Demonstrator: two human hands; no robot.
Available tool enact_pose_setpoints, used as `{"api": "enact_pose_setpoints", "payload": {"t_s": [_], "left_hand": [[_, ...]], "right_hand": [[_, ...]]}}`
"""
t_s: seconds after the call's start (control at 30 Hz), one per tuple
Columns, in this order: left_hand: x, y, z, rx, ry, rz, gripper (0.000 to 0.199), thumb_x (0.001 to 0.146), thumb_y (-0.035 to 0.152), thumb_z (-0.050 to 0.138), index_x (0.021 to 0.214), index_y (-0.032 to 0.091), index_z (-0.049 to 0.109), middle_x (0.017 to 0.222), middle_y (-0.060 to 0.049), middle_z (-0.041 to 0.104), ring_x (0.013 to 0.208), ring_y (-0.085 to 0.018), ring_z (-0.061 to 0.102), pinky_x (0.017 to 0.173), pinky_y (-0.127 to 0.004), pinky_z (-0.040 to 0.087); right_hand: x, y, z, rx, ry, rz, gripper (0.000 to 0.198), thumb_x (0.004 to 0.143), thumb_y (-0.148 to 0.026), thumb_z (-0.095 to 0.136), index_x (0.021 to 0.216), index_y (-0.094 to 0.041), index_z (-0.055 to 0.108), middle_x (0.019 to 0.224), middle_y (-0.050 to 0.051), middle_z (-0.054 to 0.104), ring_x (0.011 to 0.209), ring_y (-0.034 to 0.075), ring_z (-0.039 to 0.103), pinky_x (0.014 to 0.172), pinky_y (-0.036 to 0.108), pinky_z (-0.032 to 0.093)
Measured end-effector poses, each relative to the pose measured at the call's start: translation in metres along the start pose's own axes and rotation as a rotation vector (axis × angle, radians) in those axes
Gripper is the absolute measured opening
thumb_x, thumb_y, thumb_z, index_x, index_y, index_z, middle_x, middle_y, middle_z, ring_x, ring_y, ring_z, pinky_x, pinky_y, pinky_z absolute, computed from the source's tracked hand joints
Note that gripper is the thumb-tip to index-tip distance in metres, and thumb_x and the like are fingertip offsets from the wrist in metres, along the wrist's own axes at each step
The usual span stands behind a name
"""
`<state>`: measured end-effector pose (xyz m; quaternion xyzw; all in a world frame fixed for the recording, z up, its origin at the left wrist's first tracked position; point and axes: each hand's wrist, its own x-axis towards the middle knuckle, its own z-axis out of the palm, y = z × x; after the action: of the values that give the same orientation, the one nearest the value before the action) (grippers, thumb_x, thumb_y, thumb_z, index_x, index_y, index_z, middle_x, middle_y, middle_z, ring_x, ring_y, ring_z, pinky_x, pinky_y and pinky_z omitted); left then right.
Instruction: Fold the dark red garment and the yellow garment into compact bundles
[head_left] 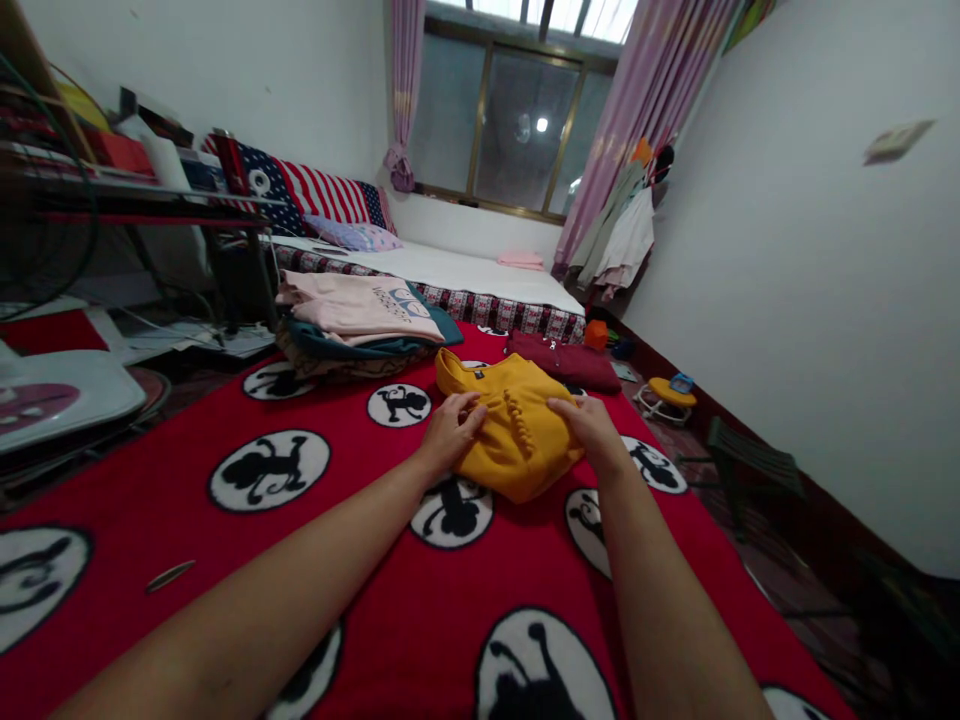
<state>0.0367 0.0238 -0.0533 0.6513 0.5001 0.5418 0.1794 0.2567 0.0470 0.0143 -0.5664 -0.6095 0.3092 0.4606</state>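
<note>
A mustard-yellow garment [517, 430] with a ruffled strip down its front lies bunched and partly folded on the red blanket [315, 530]. My left hand [454, 430] grips its left side, thumb and fingers pinching the cloth. On the opposite side, my right hand [589, 425] has hold of the fabric, its thumb on top and the other fingers largely hidden. Just behind the yellow garment sits a folded dark red garment [566, 362]. Farther left is a stack of folded clothes, topped by a pale pink shirt [367, 305] with printed lettering.
Beyond the blanket stands a bed with a white sheet [450, 268]. A cluttered desk [150, 205] is at the left, near a white plastic chair [67, 395]. To the right are a yellow stool [670, 392] and a dark folding stool [754, 455].
</note>
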Motion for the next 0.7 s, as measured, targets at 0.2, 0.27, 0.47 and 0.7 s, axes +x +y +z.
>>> {"api": "enact_pose_setpoints", "payload": {"t_s": [0.2,0.27,0.47,0.7], "left_hand": [[0.006,-0.003,-0.005,-0.189,0.149,-0.17,0.038,0.095,0.041,0.044,0.122,0.017,0.056,0.113,-0.012,0.065,0.085,-0.018,0.066,0.074,-0.031,0.054],[0.006,-0.004,-0.005,-0.215,0.159,-0.204,0.04,0.096,0.041,0.042,0.125,0.016,0.053,0.116,-0.013,0.064,0.082,-0.018,0.067,0.071,-0.03,0.054],[0.007,0.003,-0.002,-0.302,0.233,-0.232,0.038,0.097,0.043,0.039,0.124,0.019,0.051,0.12,-0.012,0.061,0.085,-0.018,0.066,0.077,-0.032,0.054],[0.031,0.002,-0.038,-0.295,0.687,-0.118,0.034,0.099,0.038,0.035,0.122,0.019,0.05,0.127,-0.011,0.056,0.12,-0.02,0.053,0.106,-0.035,0.039]], "right_hand": [[0.013,-0.019,-0.041,0.692,0.689,-0.032,0.017,0.069,-0.03,0.064,0.079,-0.019,0.056,0.083,0.001,0.066,0.081,0.017,0.067,0.072,0.03,0.059],[0.016,-0.024,-0.055,0.704,0.84,-0.133,0.016,0.074,-0.029,0.06,0.085,-0.021,0.054,0.093,0.001,0.066,0.09,0.017,0.068,0.081,0.033,0.059],[-0.004,-0.043,-0.031,0.439,0.756,-0.316,0.03,0.078,-0.039,0.058,0.098,-0.016,0.062,0.099,0.007,0.067,0.092,0.021,0.067,0.078,0.034,0.059],[-0.052,-0.074,0.038,-0.003,-0.653,-0.22,0.041,0.073,-0.043,0.071,0.099,-0.011,0.072,0.07,0.004,0.069,0.054,0.013,0.06,0.05,0.023,0.048]]}}
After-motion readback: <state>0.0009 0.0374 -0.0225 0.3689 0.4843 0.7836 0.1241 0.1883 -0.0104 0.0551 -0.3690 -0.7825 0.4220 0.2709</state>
